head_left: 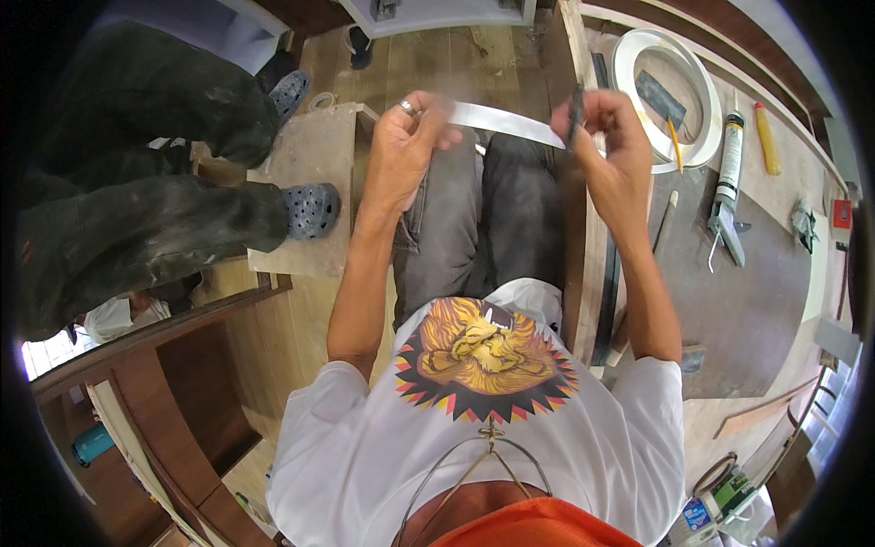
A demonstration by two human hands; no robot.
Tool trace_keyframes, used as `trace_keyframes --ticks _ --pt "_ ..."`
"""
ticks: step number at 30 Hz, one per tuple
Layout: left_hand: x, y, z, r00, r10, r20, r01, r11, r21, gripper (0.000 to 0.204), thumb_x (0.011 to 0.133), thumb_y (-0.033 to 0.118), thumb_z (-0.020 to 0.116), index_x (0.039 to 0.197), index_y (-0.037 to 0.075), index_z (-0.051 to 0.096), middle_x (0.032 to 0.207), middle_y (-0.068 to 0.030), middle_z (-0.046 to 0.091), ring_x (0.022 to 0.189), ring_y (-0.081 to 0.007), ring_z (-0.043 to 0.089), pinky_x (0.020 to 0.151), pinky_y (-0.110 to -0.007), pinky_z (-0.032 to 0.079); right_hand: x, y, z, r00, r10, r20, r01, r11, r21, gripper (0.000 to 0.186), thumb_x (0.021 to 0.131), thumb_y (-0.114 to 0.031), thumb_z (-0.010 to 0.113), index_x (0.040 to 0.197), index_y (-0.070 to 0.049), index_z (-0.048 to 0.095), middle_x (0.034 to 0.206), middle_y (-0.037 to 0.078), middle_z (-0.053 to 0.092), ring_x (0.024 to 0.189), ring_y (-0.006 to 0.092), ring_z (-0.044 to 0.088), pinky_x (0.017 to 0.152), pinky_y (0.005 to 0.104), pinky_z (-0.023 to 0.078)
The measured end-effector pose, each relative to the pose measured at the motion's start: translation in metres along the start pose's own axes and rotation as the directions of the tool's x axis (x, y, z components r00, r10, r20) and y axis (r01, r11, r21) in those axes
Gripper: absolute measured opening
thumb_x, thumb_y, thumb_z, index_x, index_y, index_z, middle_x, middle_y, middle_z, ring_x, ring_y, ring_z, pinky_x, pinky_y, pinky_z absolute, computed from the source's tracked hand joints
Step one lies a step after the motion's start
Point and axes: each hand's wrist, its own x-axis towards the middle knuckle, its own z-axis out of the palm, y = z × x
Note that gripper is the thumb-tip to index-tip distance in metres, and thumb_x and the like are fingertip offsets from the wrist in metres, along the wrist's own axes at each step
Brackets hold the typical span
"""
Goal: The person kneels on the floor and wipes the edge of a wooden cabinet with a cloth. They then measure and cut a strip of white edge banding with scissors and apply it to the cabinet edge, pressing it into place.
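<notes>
A short white strip (pixel 509 124), like edge banding, is stretched above my lap between my hands. My left hand (pixel 412 137), with a ring on one finger, pinches its left end. My right hand (pixel 612 137) is closed at the other end, gripping a thin dark piece (pixel 576 114) held upright against the strip. Motion blur keeps me from telling what kind of piece it is. A large roll of white banding (pixel 624 68) lies just right of my right hand, with a dark flat piece (pixel 658 98) and a yellow pencil (pixel 675 144) across it.
On the board at right lie a caulking gun (pixel 727 182) and a yellow-handled tool (pixel 767 139). Another person's legs (pixel 155 214) in dark trousers are at left, one clog (pixel 312 211) on a low wooden platform (pixel 292 169). A wooden edge (pixel 583 273) runs beside my right thigh.
</notes>
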Motion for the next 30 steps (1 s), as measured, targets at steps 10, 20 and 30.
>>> trace_keyframes --ticks 10,20,30 --pt "-0.052 -0.040 0.061 0.977 -0.214 0.027 0.210 0.919 -0.334 0.016 0.105 0.019 0.062 0.106 0.002 0.063 0.096 -0.0053 0.066 0.083 -0.0098 0.058 0.076 -0.024 0.046 -0.145 0.001 0.022 0.724 0.600 0.340 -0.689 0.650 0.320 0.067 0.084 -0.071 0.072 0.105 -0.010 0.053 0.096 0.005 0.065 0.084 0.0089 0.057 0.076 0.0242 0.047" --pt "-0.067 -0.055 0.077 0.975 -0.219 -0.026 0.199 0.923 -0.330 0.017 0.103 0.018 0.064 0.102 0.002 0.066 0.093 -0.0048 0.070 0.082 -0.0081 0.062 0.077 -0.023 0.048 -0.151 0.014 0.026 0.744 0.620 0.251 -0.669 0.691 0.275 0.063 0.088 -0.069 0.068 0.103 -0.010 0.052 0.092 0.004 0.064 0.082 0.0089 0.055 0.077 0.0250 0.045" --pt "-0.069 -0.051 0.078 0.979 -0.203 -0.023 0.190 0.945 -0.267 0.017 0.103 0.018 0.064 0.102 0.001 0.068 0.091 -0.0043 0.070 0.081 -0.0080 0.062 0.075 -0.024 0.048 -0.142 0.028 0.027 0.795 0.576 0.193 -0.607 0.742 0.285 0.057 0.089 -0.063 0.072 0.101 -0.010 0.054 0.089 0.001 0.062 0.081 0.0080 0.053 0.074 0.0237 0.040"
